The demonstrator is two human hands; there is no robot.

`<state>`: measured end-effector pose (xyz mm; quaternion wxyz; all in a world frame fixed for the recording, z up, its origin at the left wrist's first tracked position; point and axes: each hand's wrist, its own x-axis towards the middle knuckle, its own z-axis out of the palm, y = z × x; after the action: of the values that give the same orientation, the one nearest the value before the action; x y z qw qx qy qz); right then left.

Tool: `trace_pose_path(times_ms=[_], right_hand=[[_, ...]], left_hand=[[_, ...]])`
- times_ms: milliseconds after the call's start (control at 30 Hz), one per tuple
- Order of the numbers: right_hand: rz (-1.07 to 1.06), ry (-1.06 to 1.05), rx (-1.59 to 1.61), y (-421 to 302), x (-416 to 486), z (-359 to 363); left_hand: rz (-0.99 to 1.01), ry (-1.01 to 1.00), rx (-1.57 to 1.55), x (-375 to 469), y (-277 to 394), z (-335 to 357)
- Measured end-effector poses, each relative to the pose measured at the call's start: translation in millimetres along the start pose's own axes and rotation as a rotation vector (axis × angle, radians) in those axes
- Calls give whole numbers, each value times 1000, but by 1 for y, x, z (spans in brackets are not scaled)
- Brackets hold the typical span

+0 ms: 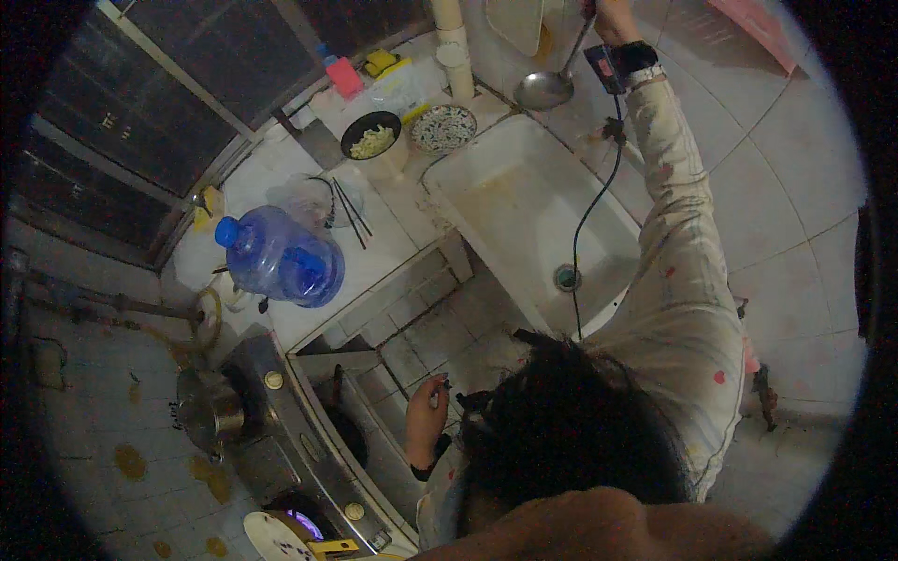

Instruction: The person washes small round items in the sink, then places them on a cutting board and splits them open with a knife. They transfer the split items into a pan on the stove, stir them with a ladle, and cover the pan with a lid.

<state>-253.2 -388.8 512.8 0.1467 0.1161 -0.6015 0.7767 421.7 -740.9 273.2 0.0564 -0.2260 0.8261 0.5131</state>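
My right hand (614,24) is raised at the top edge of the view, its fingers around the upper handle of a metal ladle (546,90). The ladle's bowl hangs beside the wall, past the far end of a white sink (491,189); the top of its handle is cut off. A black band with a small device and a dark cable (586,217) is on my right wrist. Low in front of my body, my left hand (426,414) has loosely curled fingers. A small dark spot shows at its fingertips; whether it is held is unclear.
Left, a gas stove (309,449) bears a metal pot (210,414) and a yellow-handled pan (277,536) above a blue flame. The counter holds a blue water jug (287,259), chopsticks (351,210), a dark-rimmed bowl of chopped pale food (373,142) and a speckled plate (443,129).
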Motion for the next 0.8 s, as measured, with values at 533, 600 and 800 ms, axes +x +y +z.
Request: trace_pose_path(times_ms=[533, 600, 800], right_hand=[[-50, -562, 526, -107, -108, 156], [-146, -883, 352, -111, -193, 200], [-14, -1977, 253, -105, -438, 271]], left_hand=[[130, 186, -90, -50, 31, 2], [57, 221, -268, -51, 52, 0], [430, 725, 8, -63, 122, -17]])
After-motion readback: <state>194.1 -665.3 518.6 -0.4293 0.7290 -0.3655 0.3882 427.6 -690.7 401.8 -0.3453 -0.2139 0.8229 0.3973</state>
